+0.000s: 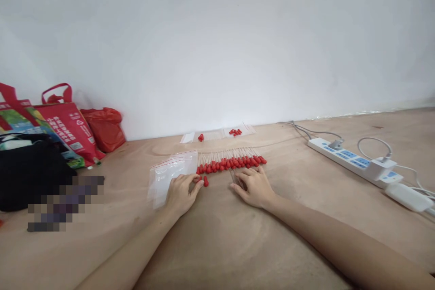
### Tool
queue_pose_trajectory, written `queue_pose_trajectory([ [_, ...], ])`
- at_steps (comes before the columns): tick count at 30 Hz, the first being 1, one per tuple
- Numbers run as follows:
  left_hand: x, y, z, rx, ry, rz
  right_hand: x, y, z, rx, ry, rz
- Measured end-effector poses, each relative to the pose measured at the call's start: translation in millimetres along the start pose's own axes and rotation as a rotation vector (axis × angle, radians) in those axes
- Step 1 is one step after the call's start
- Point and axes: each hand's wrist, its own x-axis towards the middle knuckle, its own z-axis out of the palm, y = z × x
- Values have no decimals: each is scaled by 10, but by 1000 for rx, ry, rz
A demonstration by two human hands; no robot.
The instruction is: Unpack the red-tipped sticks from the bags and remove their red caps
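Note:
My left hand (182, 194) is closed in a pinch, thumb and forefinger around a small red rubber bulb (200, 178). A second red rubber bulb (205, 181) lies right by the thumb tip. To the right, my right hand (255, 187) has curled fingers around a thin clear glass tube (233, 175); the palm side is partly hidden. Just beyond both hands runs a row of droppers (233, 162), red bulbs facing me and pale thin stems pointing to the wall. Clear zip bags (170, 176) lie flat beside and partly under my left hand.
Near the wall are more clear bags (215, 135) with loose red bulbs (235, 132) on them. A white power strip (350, 159) with plugs, cables and a white adapter (408, 196) lies at right. Red shopping bags (73, 129) and a black bag (32, 174) stand at left.

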Motion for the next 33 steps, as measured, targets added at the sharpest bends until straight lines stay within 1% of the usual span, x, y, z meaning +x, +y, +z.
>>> queue_pose_trajectory([
  [4,-22,-3,5,16,67,34,-2,4,-13,42,-7,-12],
  [7,-13,31,-8,8,70,56,-1,43,-13,108,10,14],
  [9,37,86,-16,4,62,55,2,86,-14,143,30,51],
  [13,288,269,16,18,15,32,14,181,-23,179,58,131],
  [17,623,449,151,82,-34,-20,18,267,-39,207,95,148],
  [20,805,505,286,120,-86,-82,16,315,-54,225,114,161],
  [23,899,508,386,135,-129,-120,17,338,-61,253,109,181],
  [26,919,506,381,129,-125,-137,19,344,-45,272,119,177],
  [29,837,504,244,119,-83,-137,14,345,-18,276,160,145],
  [31,701,485,114,83,-19,-80,5,340,-12,287,245,111],
  [33,509,444,-2,40,58,36,-8,324,-22,276,366,68],
])
